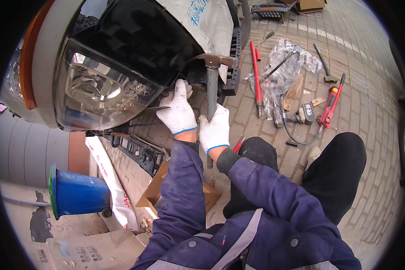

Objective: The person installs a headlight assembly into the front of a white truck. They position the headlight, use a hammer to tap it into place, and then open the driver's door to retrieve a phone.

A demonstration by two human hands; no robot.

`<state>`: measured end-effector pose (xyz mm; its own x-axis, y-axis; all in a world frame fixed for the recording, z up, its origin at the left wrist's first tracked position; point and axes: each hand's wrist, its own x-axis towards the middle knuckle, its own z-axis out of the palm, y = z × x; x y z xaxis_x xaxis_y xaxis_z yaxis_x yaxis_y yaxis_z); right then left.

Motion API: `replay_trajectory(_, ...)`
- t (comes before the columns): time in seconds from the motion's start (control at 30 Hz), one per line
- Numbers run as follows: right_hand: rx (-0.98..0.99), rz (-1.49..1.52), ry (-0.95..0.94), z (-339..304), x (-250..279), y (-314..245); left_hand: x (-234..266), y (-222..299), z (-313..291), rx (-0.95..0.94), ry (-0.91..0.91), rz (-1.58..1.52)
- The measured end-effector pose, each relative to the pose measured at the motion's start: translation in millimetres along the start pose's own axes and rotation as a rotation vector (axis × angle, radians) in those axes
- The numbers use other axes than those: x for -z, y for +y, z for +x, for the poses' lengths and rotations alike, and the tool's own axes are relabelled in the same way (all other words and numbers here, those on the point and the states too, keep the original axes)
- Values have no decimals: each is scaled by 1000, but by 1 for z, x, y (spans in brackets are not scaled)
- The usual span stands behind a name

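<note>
My right hand [215,129], in a white knit glove, is closed round the grey handle of a claw hammer [212,87]. The hammer stands nearly upright in the picture, its rusty head at the far end beside the vehicle's front corner. Just left of it, my left hand [177,110], gloved the same way, is at the edge below the black panel [135,42], near the clear headlight [105,92]. Its fingers look curled, with one lying along the top. A thin, dark, pointed piece [156,109] sticks out beside this hand; whether I grip it is unclear.
Right of me on the brick paving lie a red bar [256,76], crumpled clear plastic [285,63], a cordless power tool [305,113], a red hand pump [332,105] with a hose, and another hammer [325,65]. A cardboard box [211,195] and blue bin [81,191] stand left.
</note>
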<state>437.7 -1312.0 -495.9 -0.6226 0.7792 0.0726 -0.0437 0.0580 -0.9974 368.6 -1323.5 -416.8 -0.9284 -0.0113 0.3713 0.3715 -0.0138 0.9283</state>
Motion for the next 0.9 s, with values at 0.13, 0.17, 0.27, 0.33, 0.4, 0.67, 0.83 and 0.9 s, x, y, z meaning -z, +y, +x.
replay_trajectory(0.13, -69, 23, 57, -1, -14, 2, 1, 0, 2, 23, -16, 10)
replay_trajectory(0.17, -58, 24, 78, -2, -17, 3, 1, 1, 2, 33, -17, 8)
replay_trajectory(0.27, -58, 82, 78, -6, -22, 5, 3, 1, 3, 31, -27, 0)
replay_trajectory(0.33, -95, 139, 40, -6, -24, 6, 4, 1, 3, 43, -42, 15)
replay_trajectory(0.4, -89, 119, 37, -5, -25, 5, 6, 1, 5, 53, -58, 22)
replay_trajectory(0.67, -149, 230, -143, 4, -29, -6, 13, 0, 10, 67, -108, -1)
replay_trajectory(0.83, -222, 332, -365, 7, -7, -8, 12, 5, 5, 116, -85, -45)
replay_trajectory(0.9, -220, 251, -410, 10, 3, -9, 10, 7, 2, 101, -87, -78)
